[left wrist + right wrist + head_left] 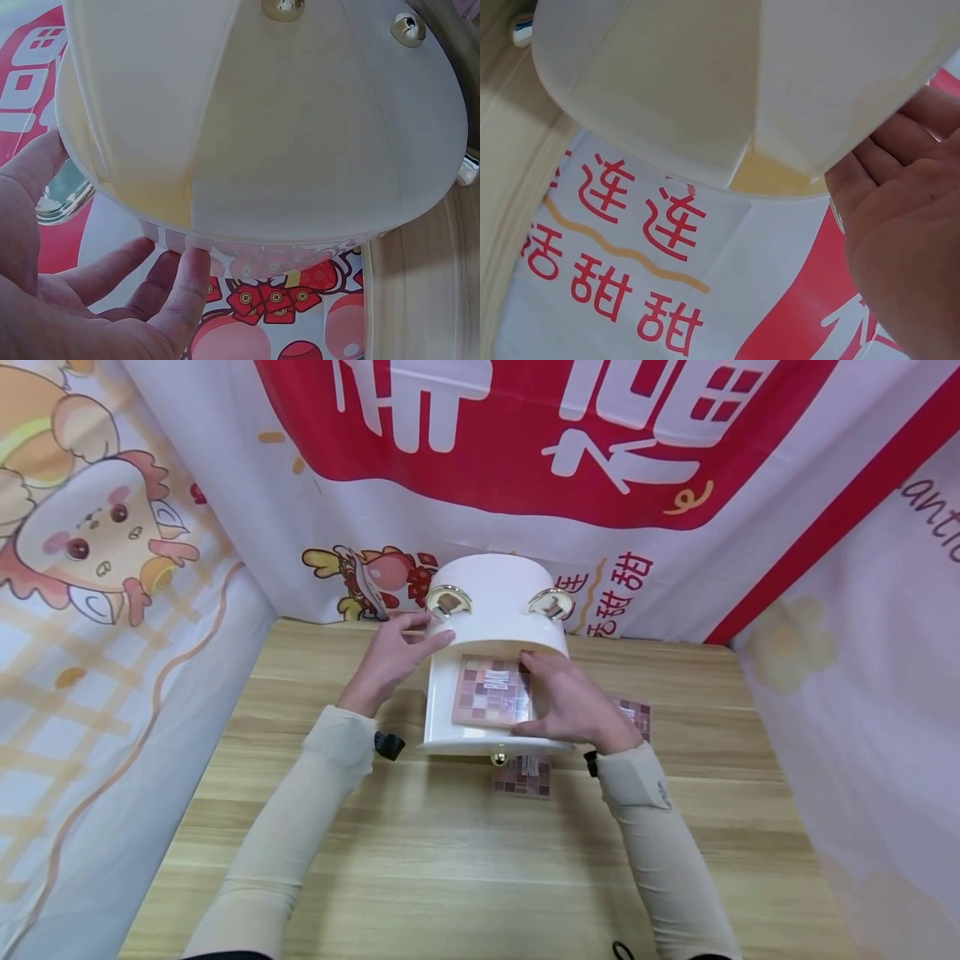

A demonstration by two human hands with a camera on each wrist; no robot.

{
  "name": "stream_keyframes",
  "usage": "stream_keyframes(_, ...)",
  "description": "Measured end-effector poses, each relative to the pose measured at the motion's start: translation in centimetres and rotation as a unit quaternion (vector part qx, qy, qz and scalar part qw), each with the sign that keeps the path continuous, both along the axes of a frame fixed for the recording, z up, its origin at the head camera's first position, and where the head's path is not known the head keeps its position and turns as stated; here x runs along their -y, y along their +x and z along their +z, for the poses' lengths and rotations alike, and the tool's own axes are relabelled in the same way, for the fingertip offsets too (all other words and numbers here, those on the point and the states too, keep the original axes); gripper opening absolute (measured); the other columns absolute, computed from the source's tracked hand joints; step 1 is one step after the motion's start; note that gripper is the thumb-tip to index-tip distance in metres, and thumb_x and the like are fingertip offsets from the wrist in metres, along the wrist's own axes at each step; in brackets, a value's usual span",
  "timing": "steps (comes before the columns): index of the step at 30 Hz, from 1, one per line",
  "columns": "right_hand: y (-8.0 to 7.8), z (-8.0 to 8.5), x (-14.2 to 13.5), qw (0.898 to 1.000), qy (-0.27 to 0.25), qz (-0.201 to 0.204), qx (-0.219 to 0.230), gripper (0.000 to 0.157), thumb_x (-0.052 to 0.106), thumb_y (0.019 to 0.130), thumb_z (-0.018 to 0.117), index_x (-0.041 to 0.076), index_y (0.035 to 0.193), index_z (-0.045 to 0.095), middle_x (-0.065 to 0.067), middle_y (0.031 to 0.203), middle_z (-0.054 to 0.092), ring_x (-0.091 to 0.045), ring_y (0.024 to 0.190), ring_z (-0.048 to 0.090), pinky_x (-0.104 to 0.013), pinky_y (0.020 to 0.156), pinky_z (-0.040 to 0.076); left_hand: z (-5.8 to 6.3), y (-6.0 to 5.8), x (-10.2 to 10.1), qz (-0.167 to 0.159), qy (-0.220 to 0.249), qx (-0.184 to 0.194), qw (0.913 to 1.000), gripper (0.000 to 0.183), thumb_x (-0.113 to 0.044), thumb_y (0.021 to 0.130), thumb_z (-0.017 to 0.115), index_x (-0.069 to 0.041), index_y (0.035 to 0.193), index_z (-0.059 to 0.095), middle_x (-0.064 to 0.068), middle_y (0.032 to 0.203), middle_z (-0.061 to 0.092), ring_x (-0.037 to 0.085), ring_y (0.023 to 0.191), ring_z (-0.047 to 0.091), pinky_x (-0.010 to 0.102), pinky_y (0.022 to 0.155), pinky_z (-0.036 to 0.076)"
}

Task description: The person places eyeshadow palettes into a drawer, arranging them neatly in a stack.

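Cream plastic fills most of what we see: a rounded box (495,635) with gold fittings stands at the back of the wooden counter (465,860), against the printed cloth backdrop (525,443). Its drawer (438,727) is pulled out toward us, gold knob (498,758) at the front edge.

One palette (491,692), a flat pink-and-brown checkered square, already lies in the drawer. Our right hand (573,706) rests on it, fingers fairly flat and pressing on its right edge rather than curling round it. Our left hand (390,656) steadies the box at its left side, fingers relaxed and spread, thumb up near the left gold fitting (448,602); the left wrist view shows those fingertips (184,277) touching the lower rim of the cream shell (285,150), holding nothing. The right wrist view shows only the palm (907,217) beside the box's underside, so the grip cannot be read from there.

Two more palettes lie on the counter: one (525,777) just in front of the drawer, below the knob, and another (637,717) partly hidden behind the right wrist.

We judge the work to be about a third done: one palette is seated or nearly so, two are outside, and the drawer is open.
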State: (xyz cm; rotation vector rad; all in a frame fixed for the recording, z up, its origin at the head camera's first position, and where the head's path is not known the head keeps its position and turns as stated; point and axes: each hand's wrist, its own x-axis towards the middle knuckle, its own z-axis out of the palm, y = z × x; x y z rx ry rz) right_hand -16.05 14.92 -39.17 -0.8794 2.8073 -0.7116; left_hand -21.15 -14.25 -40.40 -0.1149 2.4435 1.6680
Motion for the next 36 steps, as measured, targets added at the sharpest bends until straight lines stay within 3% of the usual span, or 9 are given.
stream_keyframes(9,0.3,0.4,-0.6,0.999,-0.035,-0.001,0.006,0.110,0.049,0.071,0.089,0.000,0.153,0.036,-0.016,0.157,0.038,-0.033,0.144,0.033,-0.049,0.118,0.025,0.1,0.1,0.1,-0.006,0.006,0.003,1.0000,0.088,-0.063,0.077,0.079,-0.017,0.147,0.051,0.001,0.147,0.049,0.022,0.124,0.052,0.042,0.100,0.049)
stream_keyframes(17,1.0,0.9,-2.3,0.990,-0.140,-0.005,0.020,0.095,0.045,0.075,0.088,0.003,0.149,0.045,-0.011,0.151,0.047,-0.030,0.139,0.041,-0.049,0.114,0.033,0.3,0.2,0.1,-0.003,0.000,0.003,1.0000,0.089,-0.065,0.077,0.077,-0.019,0.148,0.050,-0.001,0.148,0.048,0.022,0.125,0.051,0.042,0.100,0.049)
stream_keyframes(23,1.5,0.8,-3.4,0.986,-0.164,-0.009,0.007,0.092,0.044,0.075,0.089,0.003,0.147,0.049,-0.010,0.148,0.051,-0.030,0.134,0.048,-0.051,0.111,0.037,0.3,0.2,0.2,0.001,0.003,0.009,1.0000,0.090,-0.066,0.076,0.078,-0.021,0.148,0.050,-0.003,0.148,0.047,0.021,0.125,0.050,0.041,0.100,0.049)
stream_keyframes(36,2.9,0.5,-5.5,0.979,-0.200,-0.032,-0.006,0.099,0.039,0.062,0.097,0.003,0.143,0.052,-0.010,0.143,0.055,-0.028,0.129,0.051,-0.053,0.107,0.040,0.3,0.2,0.1,-0.002,0.005,0.008,0.9999,0.091,-0.066,0.075,0.078,-0.020,0.148,0.050,-0.003,0.147,0.048,0.020,0.125,0.050,0.041,0.100,0.049)
